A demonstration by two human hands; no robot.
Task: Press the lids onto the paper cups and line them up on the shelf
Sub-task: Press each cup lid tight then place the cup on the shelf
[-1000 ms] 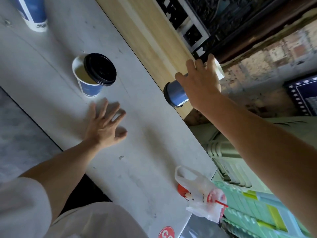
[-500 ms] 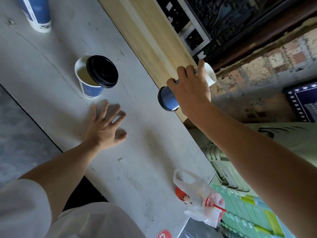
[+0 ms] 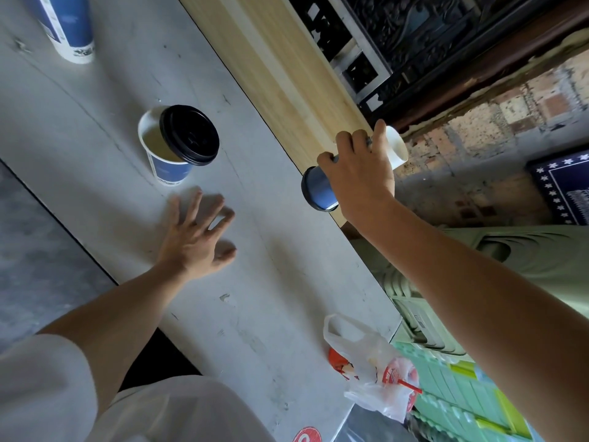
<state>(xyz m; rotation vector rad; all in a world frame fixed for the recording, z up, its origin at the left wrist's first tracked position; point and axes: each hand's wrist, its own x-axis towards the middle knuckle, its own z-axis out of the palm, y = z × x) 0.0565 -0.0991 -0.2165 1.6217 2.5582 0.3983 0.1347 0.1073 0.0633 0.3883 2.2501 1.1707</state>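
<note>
right hand [image 3: 360, 183] grips a seemingly lidded cup [image 3: 318, 190] over the shelf [image 3: 280, 74]; left hand [image 3: 194, 244] lies spread flat.

cup [image 3: 169, 167] on table [image 3: 95, 106], shelf [image 3: 271, 59] behind — bag [image 3: 373, 371] nearer

- Paper cup [image 3: 170, 169]: blue, upright on the tabletop at 10 o'clock. Its black lid [image 3: 189, 134] lies tilted across the rim, leaving the mouth half uncovered.
- Lidded cup [image 3: 320, 191]: blue, tipped sideways in the right hand [image 3: 360, 173], with its lid toward 8 o'clock, over the end of the pale wooden shelf [image 3: 280, 68].
- Third cup [image 3: 68, 30]: blue with a white base, at 11 o'clock, its top cropped.
</note>
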